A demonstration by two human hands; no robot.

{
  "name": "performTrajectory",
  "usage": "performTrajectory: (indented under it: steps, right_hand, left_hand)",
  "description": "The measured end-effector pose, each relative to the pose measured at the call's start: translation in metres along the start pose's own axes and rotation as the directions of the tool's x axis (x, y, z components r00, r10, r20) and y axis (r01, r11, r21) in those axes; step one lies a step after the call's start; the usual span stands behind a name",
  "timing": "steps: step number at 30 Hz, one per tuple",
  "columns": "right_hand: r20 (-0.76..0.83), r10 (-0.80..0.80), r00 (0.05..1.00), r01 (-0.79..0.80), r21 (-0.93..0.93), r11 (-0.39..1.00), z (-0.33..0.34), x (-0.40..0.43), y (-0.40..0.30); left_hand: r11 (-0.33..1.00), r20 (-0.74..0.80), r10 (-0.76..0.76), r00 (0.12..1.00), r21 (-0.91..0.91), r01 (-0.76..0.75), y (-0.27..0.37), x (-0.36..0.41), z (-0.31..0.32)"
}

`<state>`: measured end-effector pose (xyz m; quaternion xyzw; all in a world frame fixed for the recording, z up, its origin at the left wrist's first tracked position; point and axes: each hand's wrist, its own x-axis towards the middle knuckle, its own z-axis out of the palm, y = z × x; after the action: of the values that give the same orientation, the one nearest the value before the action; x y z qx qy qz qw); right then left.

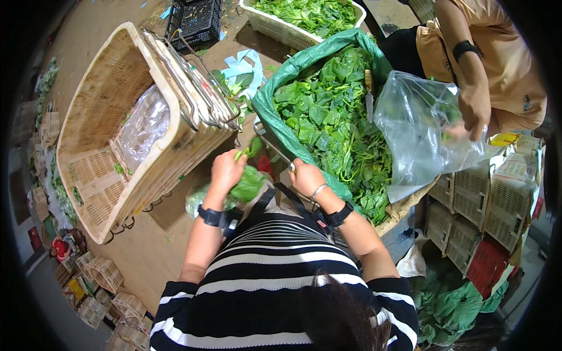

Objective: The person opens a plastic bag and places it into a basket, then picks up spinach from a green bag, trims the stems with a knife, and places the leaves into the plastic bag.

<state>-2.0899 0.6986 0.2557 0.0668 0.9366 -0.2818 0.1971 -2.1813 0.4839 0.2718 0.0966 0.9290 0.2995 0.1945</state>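
Observation:
My left hand point(227, 172) grips the stems of a few leafy greens point(249, 183), whose broad leaves hang beside and below the fist. Close to the green-lined container, my right hand point(307, 177) is closed around what looks like a small knife point(277, 152); its thin blade points up and left, and the handle is mostly hidden. Loose dark-green leaves point(325, 118) fill that container, and a green woven sack point(281, 127) folds over its rim. A second knife point(369, 94) with a wooden handle rests on the leaves. Below my left hand, a clear bag of greens point(197, 199) is partly covered.
Nested white plastic crates point(175, 131) tip toward me on the left, with clear plastic film point(147, 123) inside. Another crate of greens point(303, 19) and a black crate point(193, 22) stand beyond. At right, a co-worker's hand point(474, 109) handles a clear plastic bag point(417, 127) near stacked crates point(478, 197).

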Motion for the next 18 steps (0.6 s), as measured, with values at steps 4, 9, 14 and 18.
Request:
performTrajectory:
  steps: [4, 9, 14, 18]
  right_hand:
    - [-0.36, 0.059, 0.931, -0.022, 0.104, 0.994, -0.038, 0.063, 0.014]
    - [-0.38, 0.348, 0.857, -0.308, 0.162, 0.937, -0.05, 0.168, 0.057]
    - [-0.437, 0.291, 0.851, -0.205, 0.234, 0.95, -0.043, 0.165, 0.08]
    - [-0.396, 0.22, 0.891, -0.04, 0.415, 0.909, -0.053, 0.098, 0.09]
  left_hand:
    - [0.997, 0.148, -0.047, 0.988, 0.072, 0.037, -0.023, -0.005, -0.013]
    - [0.991, 0.267, -0.072, 0.961, 0.13, 0.038, -0.008, -0.015, -0.006]
    - [0.973, 0.224, 0.057, 0.973, -0.232, -0.003, -0.029, -0.024, 0.021]
    - [0.802, 0.319, 0.019, 0.948, -0.571, 0.176, -0.038, -0.014, 0.015]
